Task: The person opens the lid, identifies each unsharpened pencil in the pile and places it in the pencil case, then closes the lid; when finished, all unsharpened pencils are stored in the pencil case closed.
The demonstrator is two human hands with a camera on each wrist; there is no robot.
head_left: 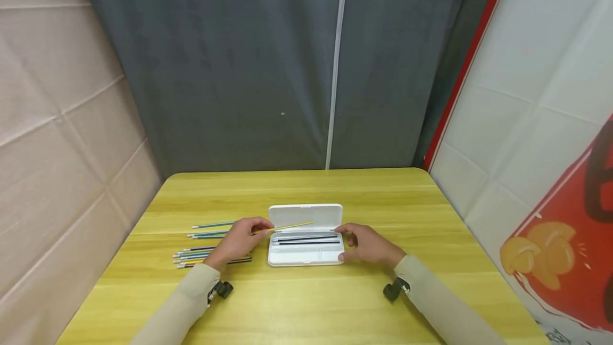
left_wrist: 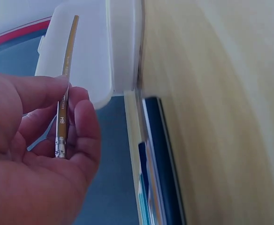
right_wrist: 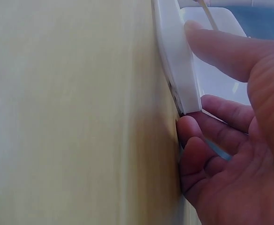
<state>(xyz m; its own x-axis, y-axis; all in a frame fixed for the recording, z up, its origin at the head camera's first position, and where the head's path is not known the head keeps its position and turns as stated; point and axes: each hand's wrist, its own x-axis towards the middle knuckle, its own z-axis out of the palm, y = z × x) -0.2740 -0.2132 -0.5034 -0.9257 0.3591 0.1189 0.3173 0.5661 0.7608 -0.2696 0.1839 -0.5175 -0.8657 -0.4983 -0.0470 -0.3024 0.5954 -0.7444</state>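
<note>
A yellow pencil (head_left: 297,225) with a metal end is pinched between the thumb and fingers of my left hand (head_left: 241,238), its far end reaching over the open case. In the left wrist view the pencil (left_wrist: 64,101) shows "HB" near its metal end. The white pencil case (head_left: 306,261) lies on the table with its lid (head_left: 306,214) raised at the back. Inside the case are dark pencils (head_left: 308,242). My right hand (head_left: 369,244) grips the case's right end, thumb at the front and fingers at the side. Those fingers (right_wrist: 226,112) curl by the case's corner in the right wrist view.
Several loose pencils (head_left: 193,253) in blue, green, yellow and dark colours lie left of the case, partly under the left forearm. The wooden table (head_left: 306,307) ends at a grey curtain (head_left: 249,68). Pale fabric walls stand at left and right.
</note>
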